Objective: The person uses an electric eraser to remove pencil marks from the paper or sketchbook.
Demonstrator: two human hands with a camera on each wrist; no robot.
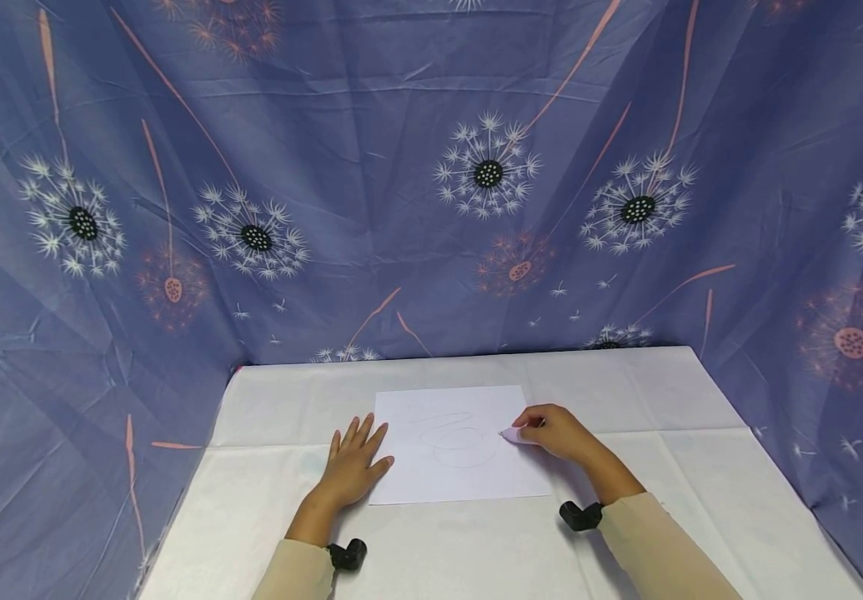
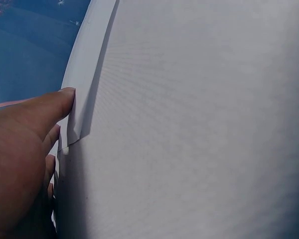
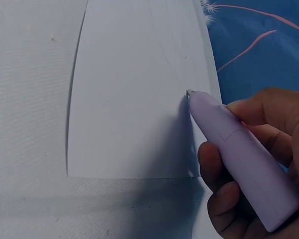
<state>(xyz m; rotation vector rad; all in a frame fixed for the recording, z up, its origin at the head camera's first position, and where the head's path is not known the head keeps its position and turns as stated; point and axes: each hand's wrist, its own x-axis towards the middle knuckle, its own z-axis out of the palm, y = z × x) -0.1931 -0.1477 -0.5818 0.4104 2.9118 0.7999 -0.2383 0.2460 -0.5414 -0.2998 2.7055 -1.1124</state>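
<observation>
A sheet of white paper lies on the table with faint looping grey lines drawn across its middle. My right hand grips a thick lavender pen at the sheet's right side. The pen's small metal tip points left, right at the paper's surface in the right wrist view. My left hand lies palm down with fingers spread along the left edge of the sheet, its thumb over that edge.
A white cloth with fold creases covers the table. Behind and at both sides hangs a blue curtain with a dandelion print. Black wrist mounts sit by both beige sleeves.
</observation>
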